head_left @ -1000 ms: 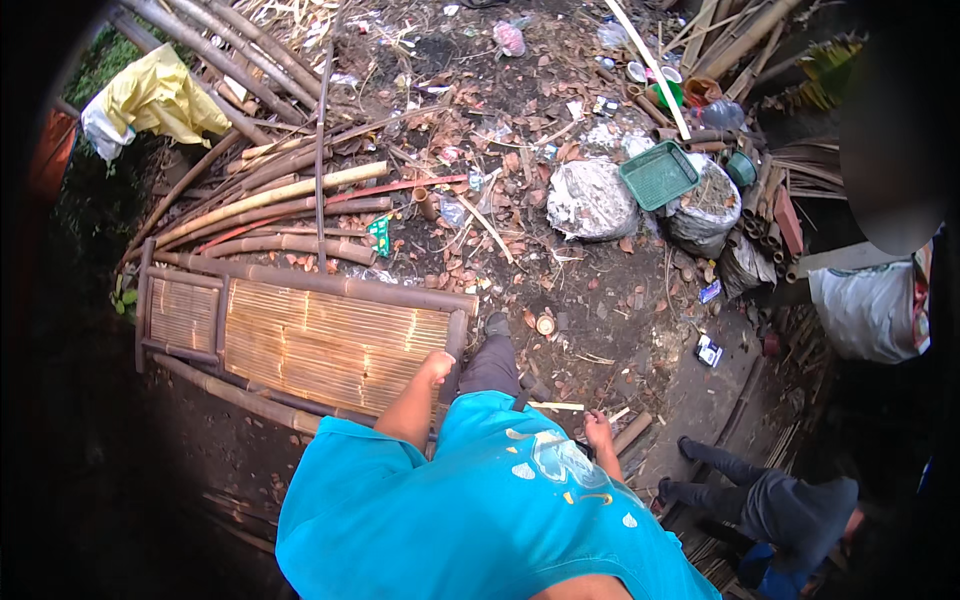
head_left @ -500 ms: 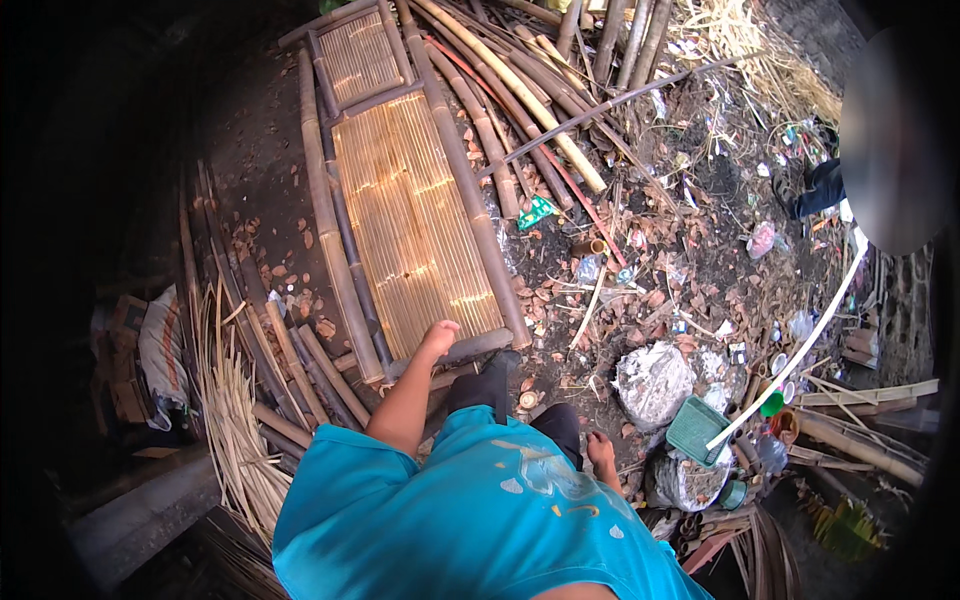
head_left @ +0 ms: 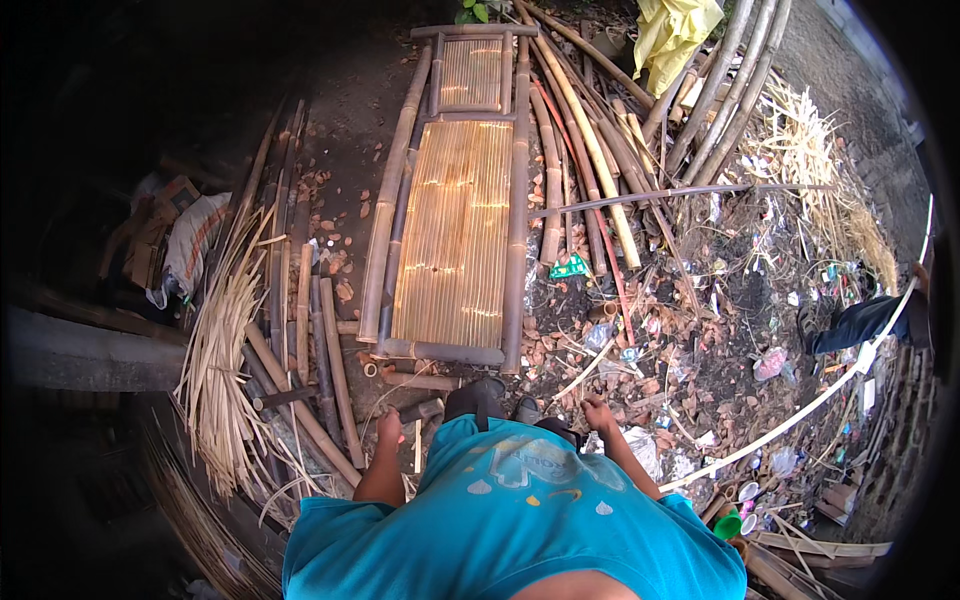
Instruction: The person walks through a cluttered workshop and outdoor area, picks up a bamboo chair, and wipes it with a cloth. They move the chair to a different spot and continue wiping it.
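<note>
In front of me lies a long bamboo panel (head_left: 455,230), its slatted surface set in a frame of round poles. My left hand (head_left: 390,428) hangs low at my side, fingers curled in, with nothing seen in it. Short bamboo pieces (head_left: 421,381) lie on the ground between that hand and the panel's near end. My right hand (head_left: 597,412) is also loosely closed, apart from anything, above the littered ground near my feet. Behind my right forearm, the near end of a long pale strip (head_left: 800,432) passes out of sight.
Split bamboo strips (head_left: 225,370) and poles (head_left: 333,360) are heaped at left, beside a white sack (head_left: 195,240). More poles (head_left: 600,180) lie at the far right, near a yellow sheet (head_left: 672,40). At the right edge stands another person (head_left: 870,322), a hand by the pale strip.
My left hand has drawn back from the panel's near end to my side. My right hand has come forward. The view has turned, and the panel now appears more upright.
</note>
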`<action>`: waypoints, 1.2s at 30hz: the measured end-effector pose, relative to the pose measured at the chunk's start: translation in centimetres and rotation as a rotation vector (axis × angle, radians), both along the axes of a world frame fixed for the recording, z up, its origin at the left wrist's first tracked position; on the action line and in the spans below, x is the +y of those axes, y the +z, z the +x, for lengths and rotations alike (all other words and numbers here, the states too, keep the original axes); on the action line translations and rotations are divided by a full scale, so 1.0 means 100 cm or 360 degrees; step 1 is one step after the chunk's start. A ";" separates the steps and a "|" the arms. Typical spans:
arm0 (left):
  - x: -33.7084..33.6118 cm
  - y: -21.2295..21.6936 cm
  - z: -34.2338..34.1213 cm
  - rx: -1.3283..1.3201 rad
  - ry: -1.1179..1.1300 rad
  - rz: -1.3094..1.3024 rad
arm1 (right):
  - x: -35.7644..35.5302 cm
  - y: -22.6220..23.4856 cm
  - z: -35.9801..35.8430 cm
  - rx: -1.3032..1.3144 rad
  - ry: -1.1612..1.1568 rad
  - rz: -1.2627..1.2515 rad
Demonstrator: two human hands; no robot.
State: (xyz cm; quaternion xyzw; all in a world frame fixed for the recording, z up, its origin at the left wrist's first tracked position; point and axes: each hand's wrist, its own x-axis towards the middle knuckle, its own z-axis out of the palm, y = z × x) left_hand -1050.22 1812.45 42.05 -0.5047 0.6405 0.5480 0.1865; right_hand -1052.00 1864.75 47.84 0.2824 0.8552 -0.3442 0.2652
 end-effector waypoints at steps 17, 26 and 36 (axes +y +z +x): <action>0.010 -0.031 0.015 0.0194 -0.0155 0.0021 | 0.019 0.442 -0.001 0.2350 0.1902 -0.1614; -0.042 -0.052 0.013 0.0161 -0.0158 -0.0027 | -0.124 0.495 0.043 0.1238 0.3540 -0.1303; -0.056 -0.117 0.046 -0.0079 -0.0511 -0.0059 | -0.165 0.447 0.035 0.1328 0.3509 -0.1327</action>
